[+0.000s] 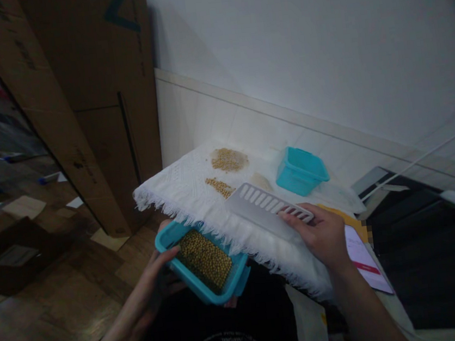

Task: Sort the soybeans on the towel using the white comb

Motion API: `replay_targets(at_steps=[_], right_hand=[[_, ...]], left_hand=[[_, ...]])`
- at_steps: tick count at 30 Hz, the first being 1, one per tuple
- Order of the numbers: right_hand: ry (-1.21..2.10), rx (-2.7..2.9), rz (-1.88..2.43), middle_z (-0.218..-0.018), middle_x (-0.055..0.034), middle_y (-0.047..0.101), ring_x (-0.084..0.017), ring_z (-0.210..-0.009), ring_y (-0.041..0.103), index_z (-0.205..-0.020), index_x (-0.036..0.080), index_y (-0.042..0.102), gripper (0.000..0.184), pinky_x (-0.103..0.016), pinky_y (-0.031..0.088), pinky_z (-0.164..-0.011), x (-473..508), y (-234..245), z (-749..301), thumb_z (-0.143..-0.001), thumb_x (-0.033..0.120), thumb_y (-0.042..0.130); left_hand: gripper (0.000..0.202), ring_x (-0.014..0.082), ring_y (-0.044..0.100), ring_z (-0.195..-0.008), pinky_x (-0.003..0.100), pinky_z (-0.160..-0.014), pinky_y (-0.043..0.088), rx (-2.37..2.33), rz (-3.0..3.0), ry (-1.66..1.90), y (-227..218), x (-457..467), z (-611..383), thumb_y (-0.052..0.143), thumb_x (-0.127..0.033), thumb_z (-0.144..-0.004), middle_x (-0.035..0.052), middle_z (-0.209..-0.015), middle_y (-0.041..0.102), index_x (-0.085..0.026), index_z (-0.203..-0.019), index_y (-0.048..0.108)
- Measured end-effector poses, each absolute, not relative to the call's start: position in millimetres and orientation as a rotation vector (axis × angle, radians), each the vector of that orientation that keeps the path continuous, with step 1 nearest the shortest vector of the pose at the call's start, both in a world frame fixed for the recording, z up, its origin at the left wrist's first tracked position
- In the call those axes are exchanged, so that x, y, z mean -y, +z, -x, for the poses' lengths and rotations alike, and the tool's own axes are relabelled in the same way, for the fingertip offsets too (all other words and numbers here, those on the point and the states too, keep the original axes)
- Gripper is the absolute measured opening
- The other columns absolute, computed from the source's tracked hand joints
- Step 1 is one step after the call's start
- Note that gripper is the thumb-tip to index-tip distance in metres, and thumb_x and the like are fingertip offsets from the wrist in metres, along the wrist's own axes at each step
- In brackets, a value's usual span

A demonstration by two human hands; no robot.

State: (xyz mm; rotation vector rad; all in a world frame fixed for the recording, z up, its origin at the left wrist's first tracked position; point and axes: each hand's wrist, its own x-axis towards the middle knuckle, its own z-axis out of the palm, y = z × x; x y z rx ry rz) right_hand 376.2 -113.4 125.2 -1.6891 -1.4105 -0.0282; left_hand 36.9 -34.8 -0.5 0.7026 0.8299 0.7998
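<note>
Scraper (252, 212), long axis toward beans (218, 186), right grip (325, 236) pinching it, left grip (157, 271) pinching tub (195, 288)

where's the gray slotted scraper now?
Head view, right of centre: scraper in the right grip, over the white cloth, its left end by the smaller bean patch.

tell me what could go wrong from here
The near blue tub sits beyond the table edge with only the left grip seen on it, so a tilt could spill its beans. The grey slotted scraper reaches the loose beans, so a quick push might scatter them. The fringe overlaps the tub's far rim, and could snag.
</note>
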Motion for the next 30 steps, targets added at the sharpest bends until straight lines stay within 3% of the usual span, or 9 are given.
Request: replay_targets(at_steps=[11,17,23,30], right_hand=[[-0.126,1.317,1.802,-0.062,-0.0017,0.073,-0.021,-0.055,0.064,-0.079,0.019,0.083,0.038,-0.03,0.047,-0.054,105.9,117.3,-396.1,-0.084,0.056,0.076],[-0.089,1.345,1.767,-0.063,-0.0015,0.073,-0.02,-0.056,0.064,-0.076,0.02,0.082,0.033,-0.029,0.047,-0.054,105.0,119.5,-390.9,-0.084,0.051,0.076],[-0.018,1.383,1.774,-0.061,-0.0011,0.072,-0.019,-0.053,0.063,-0.077,0.019,0.083,0.033,-0.028,0.047,-0.052,104.5,116.5,-396.6,-0.084,0.051,0.078],[-0.061,1.396,1.788,-0.061,-0.0009,0.072,-0.019,-0.053,0.064,-0.08,0.019,0.084,0.033,-0.027,0.049,-0.051,109.5,116.4,-398.7,-0.086,0.051,0.078]], left_hand=[[0.082,0.0437,0.066,-0.141,0.061,-0.107,0.059,-0.865,-0.636,0.778,-4.9,33.4,-35.8,0.089,-0.049,-0.076,0.0114,-0.148,0.076,-0.04,-0.153,0.061],[0.087,0.0459,0.056,-0.151,0.065,-0.111,0.056,-0.867,-0.63,0.791,-16.2,33.4,-32.1,0.094,-0.047,-0.067,0.0089,-0.15,0.075,-0.044,-0.149,0.065],[0.086,0.0453,0.059,-0.148,0.064,-0.109,0.057,-0.845,-0.637,0.789,-9.4,34.0,-34.0,0.09,-0.048,-0.074,0.0111,-0.151,0.074,-0.039,-0.155,0.06],[0.084,0.0463,0.057,-0.15,0.061,-0.111,0.057,-0.836,-0.657,0.793,-17.8,32.5,-31.1,0.095,-0.044,-0.064,0.0105,-0.147,0.077,-0.041,-0.145,0.069]])
